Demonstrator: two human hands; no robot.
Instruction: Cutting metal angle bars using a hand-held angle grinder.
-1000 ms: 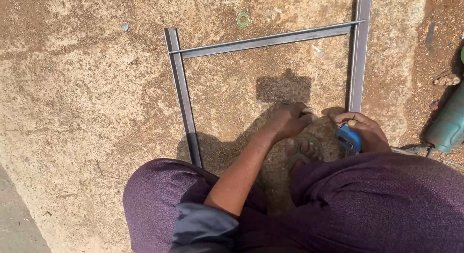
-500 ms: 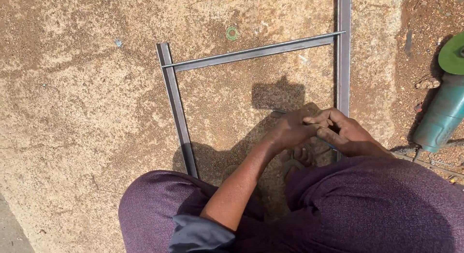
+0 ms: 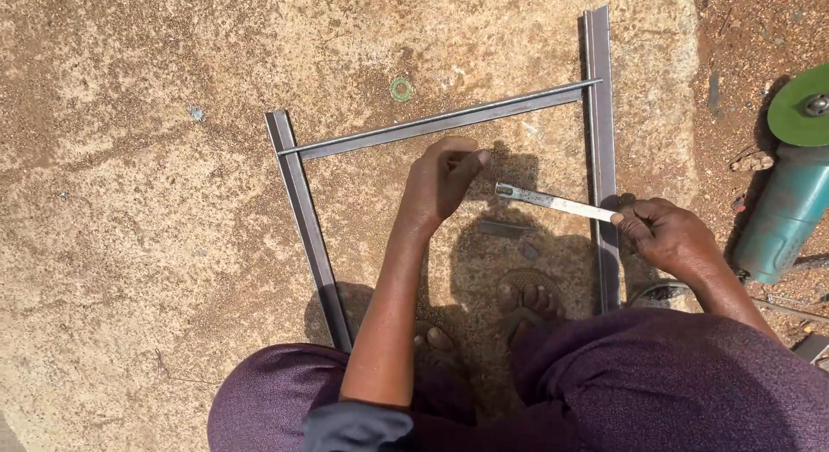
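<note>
Two sandalled feet [image 3: 518, 301] show only partly, shadowed under the purple-clad knees at 6 o'clock, and the right hand [image 3: 669, 238] covers whatever case the thin silver measuring tape blade [image 3: 553, 202] comes from, so its body cannot be made out. That right hand is clenched at 3 o'clock, pinching the blade's near end against the right-hand grey steel bar [image 3: 600, 115]. The blade runs toward 10 o'clock, its free tip just beside the left hand [image 3: 440, 184], which hovers with fingers curled and thumb out; whether it touches the tip cannot be told. Around them lies a frame of grey steel bars on sandy concrete: a left bar [image 3: 302, 210] and a slanted cross bar [image 3: 440, 122]. At 3 o'clock a teal angle grinder with a green disc [image 3: 790, 184] is cut off by the edge. A small green ring [image 3: 401, 88] lies at 12 o'clock.
</note>
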